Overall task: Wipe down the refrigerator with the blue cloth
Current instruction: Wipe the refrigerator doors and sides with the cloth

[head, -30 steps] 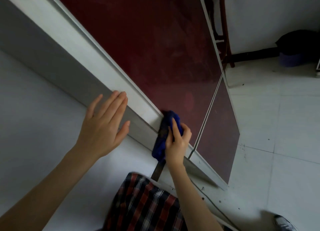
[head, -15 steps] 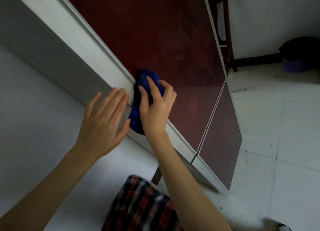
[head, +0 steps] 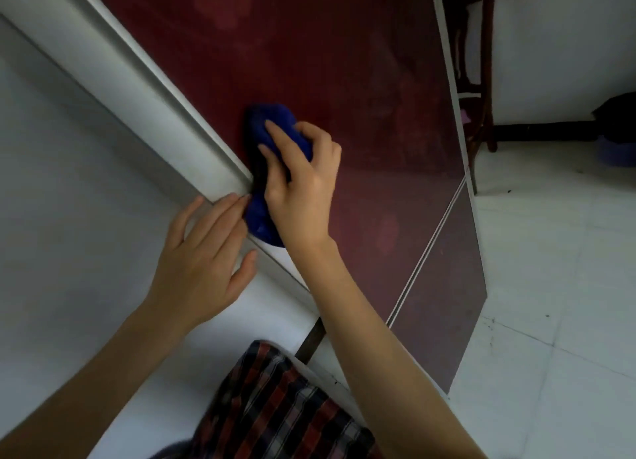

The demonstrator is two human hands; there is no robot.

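The blue cloth (head: 272, 169) is bunched into a long wad pressed against the dark red door of the refrigerator (head: 344, 62), right at the door's pale edge; its long axis runs from about 12 o'clock down to 6 o'clock, one rounded end showing above the knuckles and the other bulging out below the palm. The right hand (head: 303, 190) lies over the middle of it, fingers (head: 280, 136) curled down onto the fabric and holding it flat to the door. The left hand (head: 203, 259), at 9 o'clock of the cloth, rests open on the refrigerator's grey-white side, fingers spread wide and holding nothing, their tips just beside the lower end of the cloth. No brand, label or writing can be read on the door or the cloth. The door's glossy surface looks smeared and hazy; a thin pale seam at 4 o'clock divides it from a lower door panel (head: 444, 303). The floor (head: 557, 286) is pale tile with dark specks. A dark wooden chair (head: 481, 79) stands against the white wall at 1 o'clock, and a dark bundle (head: 616, 114) lies at 3 o'clock. A plaid garment (head: 275, 407) shows at 6 o'clock.
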